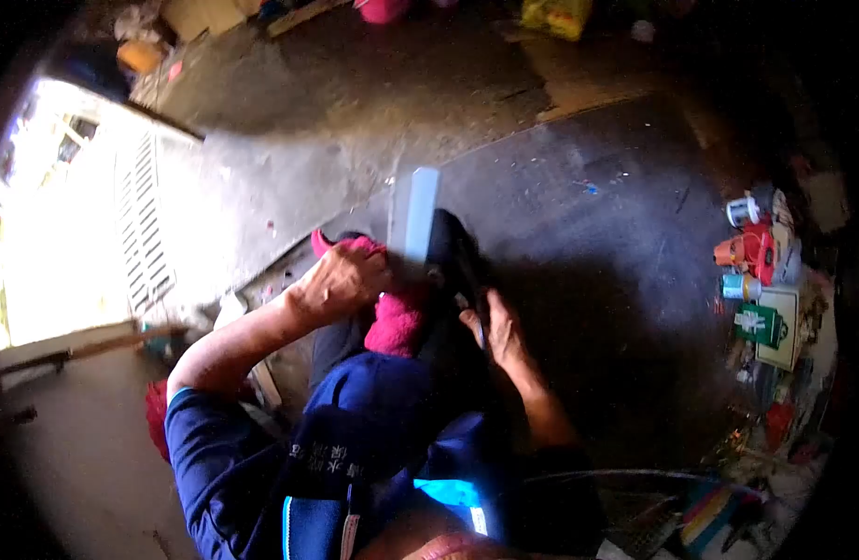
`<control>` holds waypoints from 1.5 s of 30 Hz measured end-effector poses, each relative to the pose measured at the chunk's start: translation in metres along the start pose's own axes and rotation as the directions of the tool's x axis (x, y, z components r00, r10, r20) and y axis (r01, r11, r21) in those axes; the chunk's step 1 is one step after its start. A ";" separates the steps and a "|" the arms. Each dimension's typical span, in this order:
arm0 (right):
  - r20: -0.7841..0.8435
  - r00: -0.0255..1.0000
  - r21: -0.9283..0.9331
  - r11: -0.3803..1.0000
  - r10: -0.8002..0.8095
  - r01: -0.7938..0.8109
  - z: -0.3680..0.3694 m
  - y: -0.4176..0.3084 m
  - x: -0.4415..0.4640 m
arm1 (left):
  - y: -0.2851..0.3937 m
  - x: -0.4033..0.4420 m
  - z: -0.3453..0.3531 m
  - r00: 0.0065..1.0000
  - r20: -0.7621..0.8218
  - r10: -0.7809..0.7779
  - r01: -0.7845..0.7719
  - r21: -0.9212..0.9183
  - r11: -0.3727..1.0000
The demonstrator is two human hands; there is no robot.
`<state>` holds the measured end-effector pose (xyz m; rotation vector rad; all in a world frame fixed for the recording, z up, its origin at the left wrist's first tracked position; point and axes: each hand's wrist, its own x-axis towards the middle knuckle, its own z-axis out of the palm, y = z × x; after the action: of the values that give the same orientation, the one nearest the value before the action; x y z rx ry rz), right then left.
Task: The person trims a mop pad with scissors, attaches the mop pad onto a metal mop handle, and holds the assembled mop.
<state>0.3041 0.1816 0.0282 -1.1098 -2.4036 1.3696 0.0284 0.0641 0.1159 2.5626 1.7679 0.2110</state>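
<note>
My left hand point(341, 275) is closed on a bright pink cloth point(395, 324), which shows above the fingers and hangs down below them over my lap. Beside that hand a flat pale-blue blade-like piece point(421, 215) points up and away from me. Its edges are blurred, and what holds its lower end is hidden. To the right, over my dark-clad leg, my right hand point(502, 331) has its fingers curled around something thin that I cannot make out.
A bright doorway point(75, 243) and a slotted grate point(146, 219) lie at the left. Along the right edge stand cups, a red item point(759, 252) and a green box point(759, 323). A yellow bag point(555, 16) and a pink object point(383, 9) are at the far end.
</note>
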 end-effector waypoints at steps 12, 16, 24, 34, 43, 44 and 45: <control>0.022 0.998 0.033 0.998 0.054 -0.055 -0.020 0.021 0.008 | 0.055 -0.045 0.002 0.573 0.073 -0.816 0.631 -0.674 0.383; -0.015 0.998 0.326 0.943 -0.067 0.069 -0.036 0.012 0.010 | 0.053 -0.073 0.064 0.517 0.573 -0.636 0.225 -0.808 -0.545; 0.680 0.732 0.155 0.983 -0.032 -0.102 -0.068 -0.075 0.047 | 0.042 -0.042 0.095 0.671 0.392 -0.629 -0.228 -0.699 -0.678; 0.827 0.548 -0.035 0.984 0.127 -0.174 -0.072 -0.119 0.081 | 0.037 -0.023 0.103 0.626 0.330 -0.707 -0.484 -0.546 -0.684; 0.862 0.502 0.026 0.981 0.076 -0.193 -0.047 -0.129 0.094 | 0.034 -0.021 0.102 0.663 0.209 -0.718 -0.550 -0.515 -0.658; 0.867 0.493 0.039 0.973 0.080 -0.226 -0.043 -0.128 0.095 | 0.035 -0.022 0.101 0.684 0.189 -0.705 -0.539 -0.520 -0.662; 0.872 0.483 0.052 0.965 0.082 -0.258 -0.040 -0.128 0.096 | 0.035 -0.020 0.097 0.680 0.188 -0.709 -0.544 -0.519 -0.659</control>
<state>0.1876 0.2336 0.1324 -0.6647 -2.6674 2.6890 0.0655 0.0384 0.0206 0.0861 0.5275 1.9100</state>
